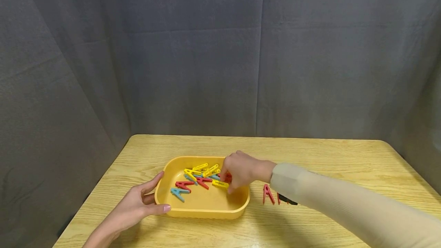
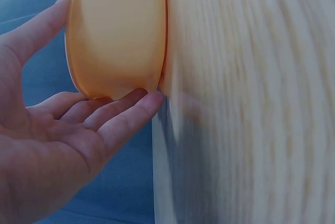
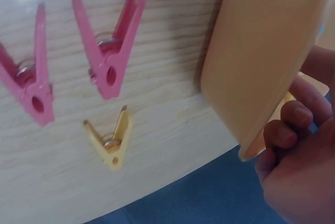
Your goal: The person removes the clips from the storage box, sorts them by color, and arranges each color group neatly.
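While the left hand (image 1: 132, 206) rests, unclenched, against the tub (image 1: 203, 214), the right hand (image 1: 240, 169) curls over pegs (image 1: 219, 184) inside, grasp unclear.

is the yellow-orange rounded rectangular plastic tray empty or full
Neither: partly filled. Small yellow plastic clips, red clips and blue clips lie inside the tray, while its near floor shows bare.

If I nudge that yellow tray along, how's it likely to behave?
The tray looks like thin-walled molded plastic, so probably stiff and fairly light for its size. Sitting low and wide on the table, it should slide before tipping. The loose clothespins inside may shift.
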The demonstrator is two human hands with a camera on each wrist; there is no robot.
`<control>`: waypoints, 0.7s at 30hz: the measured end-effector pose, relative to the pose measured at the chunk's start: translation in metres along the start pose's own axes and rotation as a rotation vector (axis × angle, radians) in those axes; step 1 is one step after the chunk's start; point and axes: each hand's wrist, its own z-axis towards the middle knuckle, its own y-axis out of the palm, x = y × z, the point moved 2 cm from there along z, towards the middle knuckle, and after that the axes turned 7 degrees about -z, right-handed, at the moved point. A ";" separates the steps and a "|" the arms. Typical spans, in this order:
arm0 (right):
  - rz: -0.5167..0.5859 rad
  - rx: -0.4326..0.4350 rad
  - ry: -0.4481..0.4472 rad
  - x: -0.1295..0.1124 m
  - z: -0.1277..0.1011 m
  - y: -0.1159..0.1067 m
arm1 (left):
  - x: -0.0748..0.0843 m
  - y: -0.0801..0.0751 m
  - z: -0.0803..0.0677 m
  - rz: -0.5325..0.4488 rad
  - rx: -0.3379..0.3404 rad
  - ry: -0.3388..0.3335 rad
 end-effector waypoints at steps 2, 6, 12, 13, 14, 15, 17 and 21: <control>0.032 -0.010 -0.018 -0.002 0.001 0.001 | 0.000 0.000 0.000 0.004 0.004 -0.007; 0.068 -0.024 -0.039 -0.006 0.005 0.005 | 0.001 -0.001 -0.001 0.000 0.013 -0.015; 0.036 -0.088 0.014 -0.008 0.010 0.009 | 0.000 -0.001 0.000 -0.013 -0.002 0.005; 0.030 -0.099 0.016 -0.009 0.010 0.010 | -0.001 -0.001 -0.001 -0.013 -0.001 0.003; 0.024 -0.109 0.012 -0.010 0.010 0.010 | -0.001 -0.001 -0.001 -0.013 -0.002 0.004; 0.023 -0.113 0.002 -0.011 0.010 0.011 | -0.001 -0.001 -0.001 -0.015 -0.001 0.003; 0.044 -0.112 -0.024 -0.013 0.009 0.012 | -0.001 -0.001 0.000 -0.014 -0.001 0.003; 0.095 -0.096 -0.070 -0.013 0.009 0.010 | -0.001 0.000 0.000 0.009 0.012 -0.005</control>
